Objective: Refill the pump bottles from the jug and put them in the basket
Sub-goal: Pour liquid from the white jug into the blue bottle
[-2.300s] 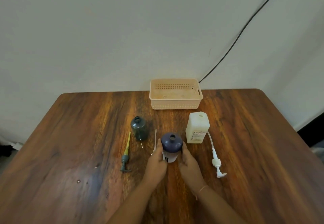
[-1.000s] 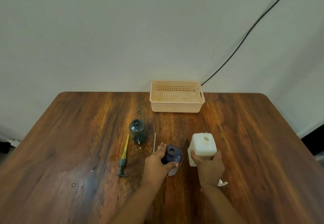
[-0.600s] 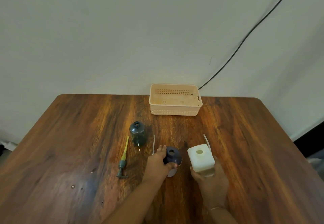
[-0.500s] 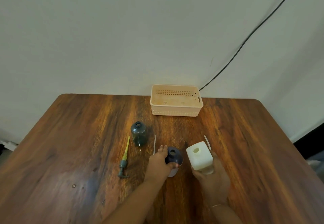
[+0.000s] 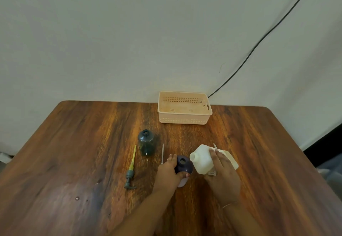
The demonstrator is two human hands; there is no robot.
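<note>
While our right hand [image 5: 221, 171] tips the white jug [image 5: 203, 159], fingers closed round it, spout just beside the open neck of the dark blue pump bottle [image 5: 183, 165], our left hand [image 5: 169, 172] wraps that bottle upright on the counter [image 5: 259, 143]. Risk, as we judge it: spout off-centre over a narrow neck, liquid spilling. Second bottle [image 5: 146, 142] uncapped, basket [image 5: 184, 120] unfilled.

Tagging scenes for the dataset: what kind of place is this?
Likely a plain indoor room, staged on a tabletop: wooden table against a bare wall, loose cable hanging down it, nothing else around.
</note>
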